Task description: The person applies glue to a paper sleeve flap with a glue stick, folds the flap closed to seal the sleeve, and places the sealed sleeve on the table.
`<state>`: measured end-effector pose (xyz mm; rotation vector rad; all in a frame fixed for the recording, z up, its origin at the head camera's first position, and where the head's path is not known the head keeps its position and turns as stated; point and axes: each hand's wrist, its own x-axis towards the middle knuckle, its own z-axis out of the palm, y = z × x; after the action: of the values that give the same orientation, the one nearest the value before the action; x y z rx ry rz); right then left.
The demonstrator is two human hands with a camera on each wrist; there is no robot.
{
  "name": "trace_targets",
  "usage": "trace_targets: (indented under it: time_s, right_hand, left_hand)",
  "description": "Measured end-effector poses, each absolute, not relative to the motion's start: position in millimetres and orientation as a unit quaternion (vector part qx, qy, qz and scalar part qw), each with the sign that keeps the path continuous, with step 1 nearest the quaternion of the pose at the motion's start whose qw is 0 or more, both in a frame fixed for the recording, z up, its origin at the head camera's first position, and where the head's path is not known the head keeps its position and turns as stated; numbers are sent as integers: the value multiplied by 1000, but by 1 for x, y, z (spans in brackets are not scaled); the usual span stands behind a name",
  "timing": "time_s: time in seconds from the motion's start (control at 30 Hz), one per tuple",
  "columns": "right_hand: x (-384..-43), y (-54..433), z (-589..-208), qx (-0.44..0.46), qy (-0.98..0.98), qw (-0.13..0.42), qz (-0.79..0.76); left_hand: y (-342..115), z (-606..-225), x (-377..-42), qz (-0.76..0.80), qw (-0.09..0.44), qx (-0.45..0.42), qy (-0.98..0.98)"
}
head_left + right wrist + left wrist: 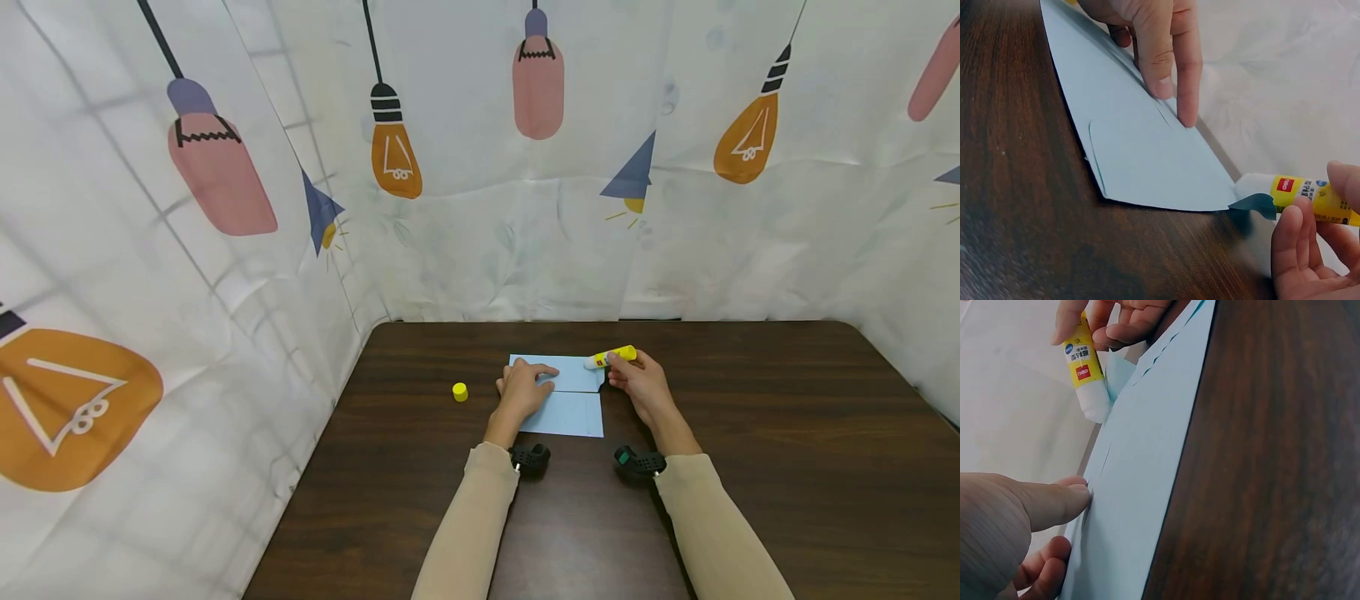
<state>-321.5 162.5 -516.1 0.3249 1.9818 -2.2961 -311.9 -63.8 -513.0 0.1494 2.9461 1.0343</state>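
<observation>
A light blue sheet of paper (566, 415) lies on the table, with a line running across its middle. My left hand (521, 390) rests on the paper's left part, its thumb and extended fingers pressing the sheet. Between thumb and fingers, my right hand (643, 387) holds a yellow and white glue stick (611, 357). The white end of the glue stick meets the paper's far right corner. In the right wrist view, a small blue flap (1255, 204) curls up beside that white end. The glue itself cannot be made out.
A yellow cap (460, 392) stands on the dark brown table (787, 467), left of the paper. Behind the table hangs a white cloth (480, 250) printed with lamps; it also runs along the left side. Both wrists wear black bands.
</observation>
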Motion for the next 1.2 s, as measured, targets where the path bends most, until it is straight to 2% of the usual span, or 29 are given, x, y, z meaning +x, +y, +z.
trace_targets:
  time_s: [1.2]
  right_hand:
    - [-322,163,-520,82,662,45,-744]
  left_hand:
    - [-63,-515,-312,321,-1,43,946]
